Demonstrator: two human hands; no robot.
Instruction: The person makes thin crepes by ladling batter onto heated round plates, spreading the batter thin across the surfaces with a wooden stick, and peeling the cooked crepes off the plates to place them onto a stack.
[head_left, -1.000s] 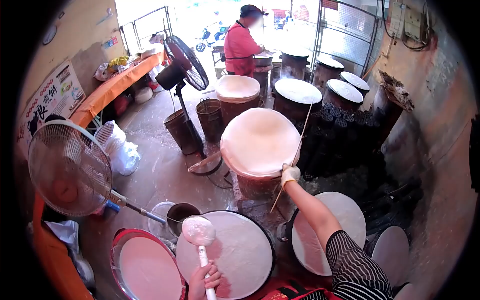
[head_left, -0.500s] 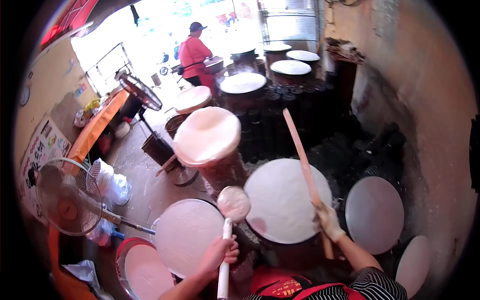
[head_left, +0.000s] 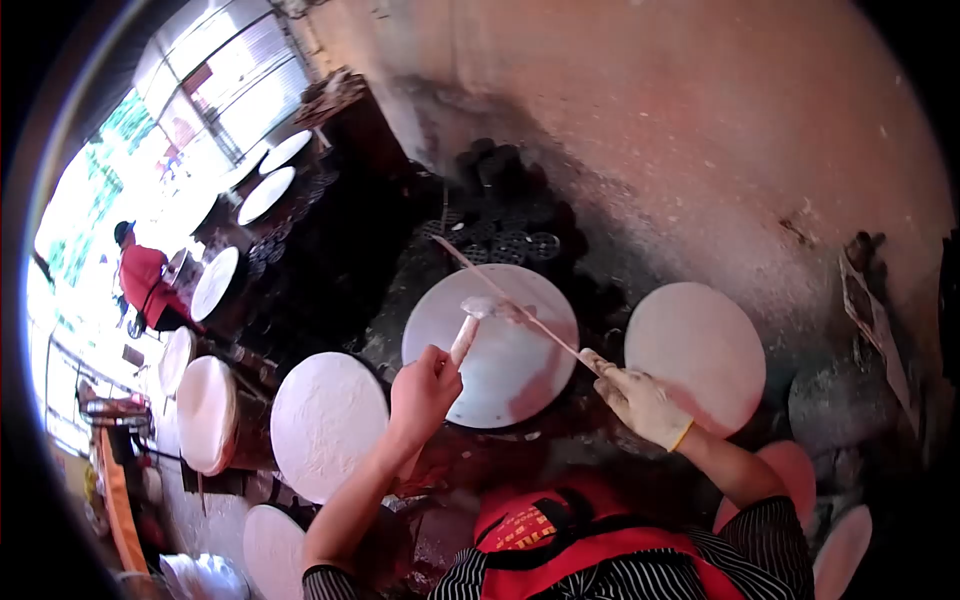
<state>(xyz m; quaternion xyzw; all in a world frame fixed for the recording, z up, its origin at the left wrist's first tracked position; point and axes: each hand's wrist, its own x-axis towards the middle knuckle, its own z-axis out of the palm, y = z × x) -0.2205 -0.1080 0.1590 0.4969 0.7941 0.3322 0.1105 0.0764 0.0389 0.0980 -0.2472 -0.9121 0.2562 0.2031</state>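
My left hand [head_left: 425, 395] is bare and wrapped round the pale handle of a ladle [head_left: 466, 338]. The ladle's head, coated with whitish batter, hangs over a round grey griddle [head_left: 430, 345] in front of me. In a light glove with a yellow cuff, my right hand [head_left: 645, 408] grips a long, thin wooden spatula [head_left: 548, 335]. Its blade slants up and left across the griddle, passing close to the ladle head; whether they touch I cannot tell. A griddle [head_left: 328, 428] spread with a white batter layer lies left of my left hand. Beyond my right hand is another pale griddle [head_left: 695, 350].
A brown wall [head_left: 640, 150] rises ahead and to the right. Dark perforated coal briquettes [head_left: 505, 245] are heaped behind the middle griddle. At left stands a stack of round pale sheets [head_left: 207, 415]. A person in red [head_left: 148, 280] is among more griddles at far left.
My view has swung to the right. Both hands, still holding the ladle and the wooden spatula, have moved from beside the batter-covered griddle to over the grey one to its right.
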